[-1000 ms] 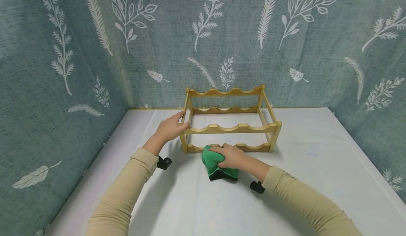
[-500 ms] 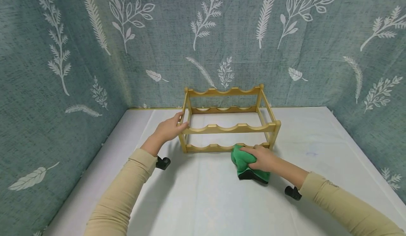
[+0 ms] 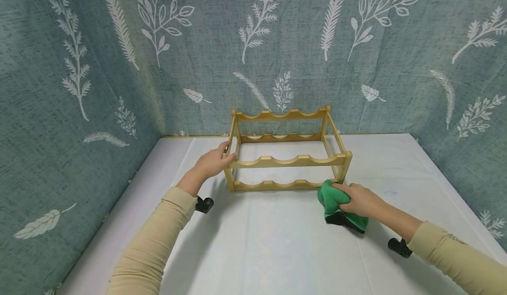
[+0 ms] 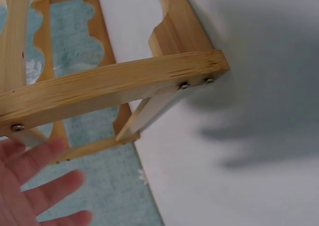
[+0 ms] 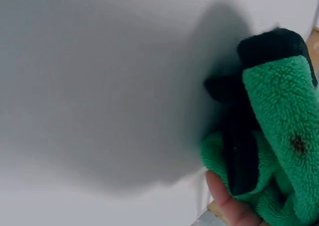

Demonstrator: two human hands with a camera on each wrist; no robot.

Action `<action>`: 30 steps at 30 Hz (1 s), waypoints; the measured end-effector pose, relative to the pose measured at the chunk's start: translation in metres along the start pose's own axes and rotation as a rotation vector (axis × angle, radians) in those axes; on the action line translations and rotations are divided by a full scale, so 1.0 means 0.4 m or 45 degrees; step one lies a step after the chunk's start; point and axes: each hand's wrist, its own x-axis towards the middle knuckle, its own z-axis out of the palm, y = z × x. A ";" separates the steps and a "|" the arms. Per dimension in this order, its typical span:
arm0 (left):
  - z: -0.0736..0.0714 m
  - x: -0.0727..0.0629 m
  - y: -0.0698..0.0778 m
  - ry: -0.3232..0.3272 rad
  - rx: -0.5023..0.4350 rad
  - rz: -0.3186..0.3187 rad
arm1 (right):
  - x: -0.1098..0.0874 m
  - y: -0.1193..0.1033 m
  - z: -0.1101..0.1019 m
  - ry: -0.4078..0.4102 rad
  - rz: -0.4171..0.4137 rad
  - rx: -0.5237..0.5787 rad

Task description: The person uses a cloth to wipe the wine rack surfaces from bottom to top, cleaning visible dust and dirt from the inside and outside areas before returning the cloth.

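A light wooden wine rack [image 3: 285,162] with scalloped rails stands upright on the white-covered table. At its upper front left corner, my left hand [image 3: 208,163] holds the frame, thumb over the front rail. The left wrist view shows the other fingers [image 4: 55,191] spread beside the end bar [image 4: 114,79]. My right hand [image 3: 362,200] grips a bunched green cloth [image 3: 332,198] with a black edge, against the foot of the rack's front right corner. Up close in the right wrist view, the fuzzy cloth [image 5: 279,106] has a small dark spot; most of that hand is hidden behind it.
Behind the table [image 3: 273,251] hangs a teal curtain [image 3: 222,79] with white leaf prints, which also runs along the left and right sides. The rack stands close to the table's back edge.
My right hand has slid the green cloth rightward along the rack's lower front rail, from about its middle to the right corner. My left hand and the rack have stayed put.
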 end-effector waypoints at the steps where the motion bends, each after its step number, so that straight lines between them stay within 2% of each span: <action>1: 0.001 0.000 0.000 0.008 -0.005 0.006 | -0.002 0.000 -0.004 -0.010 -0.006 -0.001; 5: 0.007 -0.001 -0.005 0.043 -0.016 0.028 | 0.003 -0.031 -0.019 -0.005 -0.101 0.003; 10: 0.009 -0.003 -0.007 0.055 -0.033 0.036 | 0.048 -0.139 -0.017 0.003 -0.223 0.020; 17: 0.009 -0.007 -0.009 0.058 -0.071 0.031 | 0.175 -0.337 0.045 -0.073 -0.282 0.039; 21: 0.009 -0.007 -0.010 0.064 -0.093 0.043 | 0.251 -0.420 0.082 -0.112 -0.293 0.017; 26: 0.012 -0.007 -0.011 0.052 -0.123 0.037 | 0.304 -0.474 0.113 -0.138 -0.258 -0.092; 30: 0.014 -0.003 -0.012 0.040 -0.127 0.041 | 0.298 -0.456 0.121 -0.142 -0.212 -0.170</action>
